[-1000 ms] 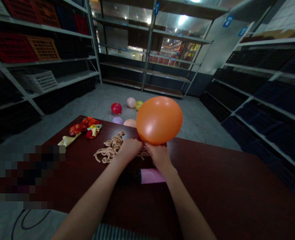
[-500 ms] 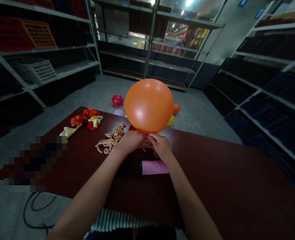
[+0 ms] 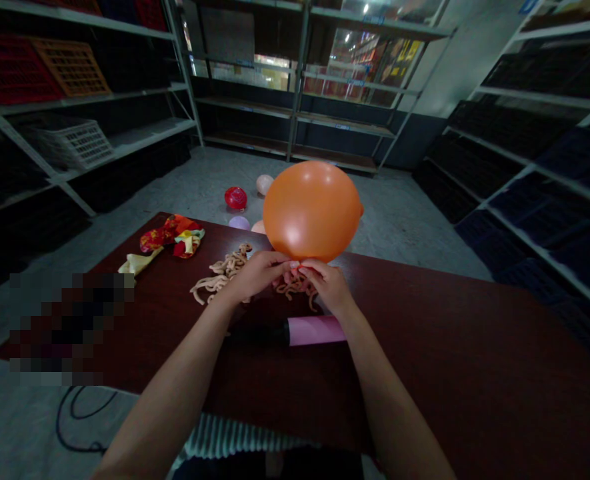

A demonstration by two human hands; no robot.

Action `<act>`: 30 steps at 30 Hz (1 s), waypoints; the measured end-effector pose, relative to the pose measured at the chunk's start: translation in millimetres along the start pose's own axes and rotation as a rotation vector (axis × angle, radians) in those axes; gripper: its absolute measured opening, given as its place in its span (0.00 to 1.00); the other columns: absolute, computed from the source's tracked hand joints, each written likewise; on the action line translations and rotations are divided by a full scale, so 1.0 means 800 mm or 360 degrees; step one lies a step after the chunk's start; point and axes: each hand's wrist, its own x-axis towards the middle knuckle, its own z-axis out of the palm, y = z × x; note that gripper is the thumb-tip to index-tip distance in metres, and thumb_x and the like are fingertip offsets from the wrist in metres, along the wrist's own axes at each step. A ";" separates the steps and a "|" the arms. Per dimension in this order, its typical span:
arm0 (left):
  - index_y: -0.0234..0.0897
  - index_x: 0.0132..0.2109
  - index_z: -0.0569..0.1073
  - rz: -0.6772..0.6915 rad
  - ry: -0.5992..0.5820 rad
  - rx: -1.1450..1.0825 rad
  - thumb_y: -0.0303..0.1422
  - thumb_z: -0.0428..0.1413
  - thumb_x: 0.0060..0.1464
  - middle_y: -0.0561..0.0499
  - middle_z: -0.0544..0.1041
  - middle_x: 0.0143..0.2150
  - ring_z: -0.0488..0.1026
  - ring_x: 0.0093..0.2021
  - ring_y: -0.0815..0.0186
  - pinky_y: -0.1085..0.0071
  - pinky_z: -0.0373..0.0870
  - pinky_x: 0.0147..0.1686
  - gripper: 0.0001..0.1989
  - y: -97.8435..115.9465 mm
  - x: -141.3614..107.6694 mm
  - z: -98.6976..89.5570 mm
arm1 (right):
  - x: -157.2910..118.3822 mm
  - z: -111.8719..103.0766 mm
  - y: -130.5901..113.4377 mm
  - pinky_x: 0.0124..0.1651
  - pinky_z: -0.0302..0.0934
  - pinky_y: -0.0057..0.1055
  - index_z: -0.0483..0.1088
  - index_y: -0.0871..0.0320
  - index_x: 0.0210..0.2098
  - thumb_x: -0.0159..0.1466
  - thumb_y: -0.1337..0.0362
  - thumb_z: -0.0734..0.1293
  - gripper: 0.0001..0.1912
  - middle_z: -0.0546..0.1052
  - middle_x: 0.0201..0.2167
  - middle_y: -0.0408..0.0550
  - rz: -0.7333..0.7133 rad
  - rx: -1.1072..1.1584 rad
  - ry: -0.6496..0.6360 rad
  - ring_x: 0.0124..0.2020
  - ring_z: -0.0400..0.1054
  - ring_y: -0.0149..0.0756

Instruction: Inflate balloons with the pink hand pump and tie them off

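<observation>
A large inflated orange balloon (image 3: 312,210) stands up above the table's far edge, its neck between my two hands. My left hand (image 3: 262,272) is closed, thumb and fingers pinching the neck from the left. From the right, my right hand (image 3: 327,283) pinches the same neck with bent fingers. Behind and below the hands lie tan uninflated balloons (image 3: 222,275) in a tangled pile, partly covered by my hands. Closer to me a pink hand pump (image 3: 317,331) with a black end rests across the table, its right end hidden by my right forearm.
Crumpled red and yellow balloons (image 3: 167,237) and a pale yellow piece (image 3: 137,262) lie on the dark brown table (image 3: 449,333). On the floor beyond are a red balloon (image 3: 235,198) and several pale ones. Shelves (image 3: 295,120) with crates line the room.
The orange balloon has shifted slightly right in view and tilted. My fingers have changed position at its neck, with my left thumb now showing. The camera view has moved a little.
</observation>
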 end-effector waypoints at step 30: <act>0.36 0.44 0.80 0.0198 0.0146 -0.0012 0.33 0.56 0.63 0.47 0.81 0.43 0.76 0.45 0.61 0.65 0.69 0.49 0.09 -0.012 0.007 0.003 | -0.002 -0.014 0.016 0.33 0.70 0.30 0.78 0.52 0.46 0.72 0.55 0.61 0.15 0.85 0.33 0.43 -0.0029 -0.0281 0.0562 0.25 0.78 0.35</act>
